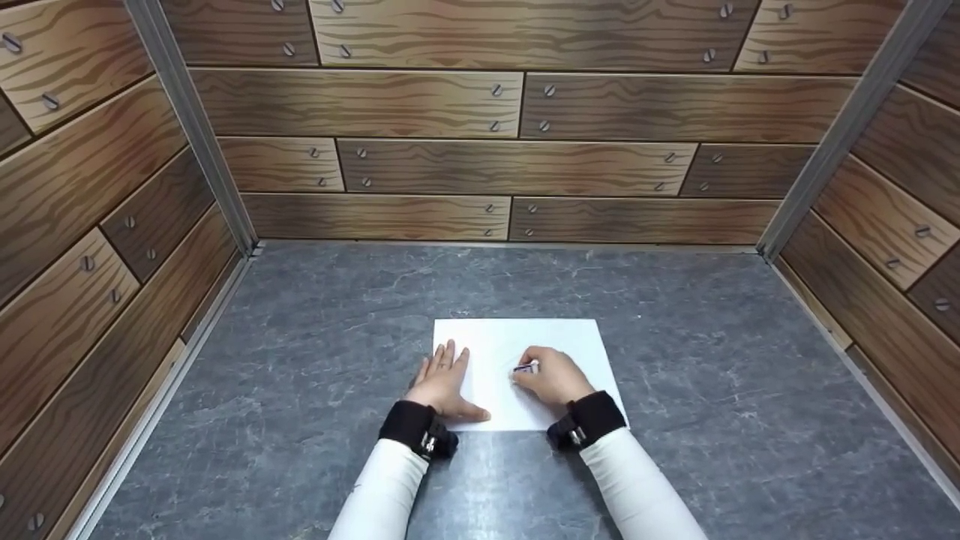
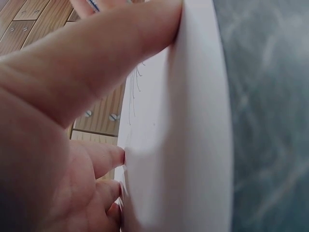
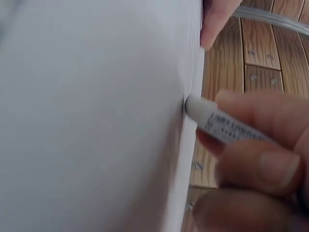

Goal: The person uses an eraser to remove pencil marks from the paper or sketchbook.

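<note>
A white sheet of paper (image 1: 491, 337) lies flat on the grey floor-like surface. On its left part my left hand (image 1: 442, 386) rests with the fingers spread, the thumb near the front edge. My right hand (image 1: 556, 375) pinches a small white eraser (image 3: 227, 125) with a printed sleeve between thumb and fingers. In the right wrist view its worn, rounded end touches the paper. Thin dark pencil lines (image 2: 134, 89) show on the sheet in the left wrist view. The head view shows only a little of the eraser, as the fingers cover the rest.
Marbled grey surface (image 1: 337, 322) surrounds the sheet. Wood-patterned walls (image 1: 427, 165) with printed screws stand at the back and both sides, joined by grey metal corner strips (image 1: 202, 124). Each wrist wears a black strap (image 1: 600, 418) with a small camera.
</note>
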Action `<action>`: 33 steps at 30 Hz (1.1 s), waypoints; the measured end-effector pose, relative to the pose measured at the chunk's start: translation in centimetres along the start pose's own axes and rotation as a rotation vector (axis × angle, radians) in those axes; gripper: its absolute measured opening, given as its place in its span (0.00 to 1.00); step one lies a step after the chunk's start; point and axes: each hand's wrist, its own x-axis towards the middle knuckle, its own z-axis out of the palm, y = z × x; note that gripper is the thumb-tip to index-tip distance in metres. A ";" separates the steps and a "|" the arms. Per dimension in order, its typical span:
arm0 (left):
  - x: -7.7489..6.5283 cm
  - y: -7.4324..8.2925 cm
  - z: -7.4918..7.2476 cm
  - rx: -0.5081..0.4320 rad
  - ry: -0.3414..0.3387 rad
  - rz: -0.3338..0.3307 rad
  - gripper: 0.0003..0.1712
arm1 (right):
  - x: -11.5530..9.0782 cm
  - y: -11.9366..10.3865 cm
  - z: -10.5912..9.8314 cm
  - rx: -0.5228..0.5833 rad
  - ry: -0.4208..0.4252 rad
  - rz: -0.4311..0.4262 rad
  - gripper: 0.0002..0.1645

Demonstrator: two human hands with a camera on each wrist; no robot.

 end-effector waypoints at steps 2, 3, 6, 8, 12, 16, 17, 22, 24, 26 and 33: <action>0.0 0.0 0.0 -0.007 -0.007 -0.001 0.74 | 0.0 -0.1 0.2 0.015 -0.028 -0.021 0.08; 0.0 0.1 -0.1 -0.009 -0.008 -0.001 0.74 | 0.0 -0.1 0.2 0.013 -0.029 -0.021 0.08; 0.0 0.1 -0.1 -0.012 -0.004 0.000 0.74 | 0.0 0.0 0.0 -0.006 0.038 0.021 0.09; 0.0 0.1 -0.1 -0.012 -0.002 -0.001 0.74 | 0.0 0.1 -0.2 -0.017 0.075 0.053 0.10; -0.2 -0.1 0.0 -0.017 -0.004 -0.006 0.74 | 0.0 0.2 -0.1 0.001 0.060 0.049 0.10; -0.3 -0.2 0.2 -0.018 -0.006 -0.004 0.74 | 0.1 0.2 0.3 0.043 -0.044 -0.028 0.08; -0.3 -0.2 0.2 -0.017 -0.005 -0.001 0.75 | 0.1 0.2 0.4 0.046 -0.058 -0.040 0.08; -0.1 -0.2 0.1 -0.014 -0.004 0.001 0.74 | 0.0 0.6 -0.1 0.003 0.044 0.030 0.10; 0.0 -0.2 0.0 -0.013 -0.004 -0.001 0.74 | 0.0 0.8 -0.2 -0.017 0.086 0.063 0.11; 0.0 -0.2 0.0 -0.012 -0.004 -0.002 0.74 | 0.0 0.8 -0.3 -0.015 0.079 0.057 0.11; 0.0 -0.1 -0.1 -0.012 -0.013 -0.008 0.74 | 0.2 0.4 -0.1 0.036 -0.058 -0.008 0.10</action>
